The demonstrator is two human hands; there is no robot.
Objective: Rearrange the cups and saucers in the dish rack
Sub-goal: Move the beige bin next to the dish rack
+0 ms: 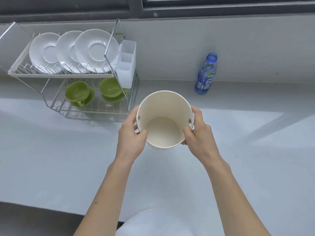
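Observation:
A two-tier wire dish rack (109,48) stands at the back left of the counter. Three white saucers (96,50) lean upright in its top tier. In the bottom tier sit two green cups, the left cup (77,91) and the right cup (110,86), each on a green saucer (90,99). In the middle of the view a cream bucket (163,114) with two side holes is empty. My left hand (133,133) grips its left rim and my right hand (196,132) grips its right rim.
A white plastic cutlery holder (126,65) hangs on the rack's right side. A blue uncapped drink bottle (206,74) stands at the back right against the wall. The grey counter (51,150) stretches around the bucket, its front edge low in the view.

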